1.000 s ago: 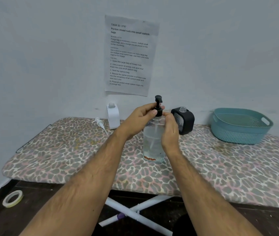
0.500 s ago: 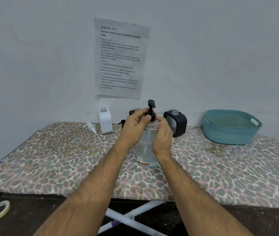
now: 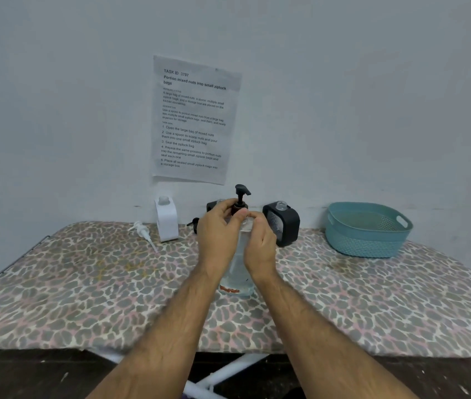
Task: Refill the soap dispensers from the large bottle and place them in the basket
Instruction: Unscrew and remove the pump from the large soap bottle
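leopard-print board (image 3: 84, 298) against pale wall: large clear bottle (image 3: 235, 280) upright at centre; left hand (image 3: 219, 231) pinched black pump collar (image 3: 238, 205), right hand (image 3: 260, 243) gripped bottle shoulder; teal basket (image 3: 368, 230) far right.

Paper sheet (image 3: 195, 119) taped on wall: header reads "TASK ID 3797", bold title "Portion mixed nuts into small ziplock bags". Numbered steps legible below: "1 Open the large bag of mixed nuts", "3 Seal the ziplock bag". Small section headings on sheet too tiny to read. Reddish label at base of large bottle (image 3: 235, 280): illegible.
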Available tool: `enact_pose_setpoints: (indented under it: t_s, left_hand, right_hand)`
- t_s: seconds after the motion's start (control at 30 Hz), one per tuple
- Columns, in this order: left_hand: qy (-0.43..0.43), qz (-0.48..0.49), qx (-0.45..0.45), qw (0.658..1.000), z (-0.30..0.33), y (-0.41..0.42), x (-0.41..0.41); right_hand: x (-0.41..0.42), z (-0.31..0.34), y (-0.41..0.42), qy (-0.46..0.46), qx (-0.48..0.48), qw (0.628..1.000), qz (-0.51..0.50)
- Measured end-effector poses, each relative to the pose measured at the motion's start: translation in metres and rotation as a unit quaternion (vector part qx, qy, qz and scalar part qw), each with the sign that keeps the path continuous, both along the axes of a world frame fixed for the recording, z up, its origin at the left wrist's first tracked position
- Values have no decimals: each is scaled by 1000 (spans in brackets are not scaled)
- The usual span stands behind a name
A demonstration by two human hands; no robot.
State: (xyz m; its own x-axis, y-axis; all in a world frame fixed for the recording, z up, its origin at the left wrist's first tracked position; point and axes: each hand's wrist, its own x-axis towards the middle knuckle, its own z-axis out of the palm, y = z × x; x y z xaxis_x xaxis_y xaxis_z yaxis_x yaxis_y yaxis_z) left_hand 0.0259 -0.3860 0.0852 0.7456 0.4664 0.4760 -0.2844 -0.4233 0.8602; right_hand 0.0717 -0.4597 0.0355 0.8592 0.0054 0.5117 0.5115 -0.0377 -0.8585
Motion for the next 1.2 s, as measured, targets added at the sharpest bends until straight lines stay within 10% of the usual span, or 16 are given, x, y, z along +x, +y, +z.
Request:
enact_pose_setpoints:
  t_s: [0.37, 0.8, 1.2]
  left_hand:
    - [51, 23, 7, 998, 10, 4, 1]
    - [73, -266, -65, 959, 10, 33, -8]
    - [60, -11, 4, 998, 19, 4, 3]
  right_hand:
    - [-6, 2, -5, 1, 3, 999, 40]
    - [-5, -4, -3, -15, 6, 1000, 9]
    - [-4, -4, -3, -10, 20, 1000, 18]
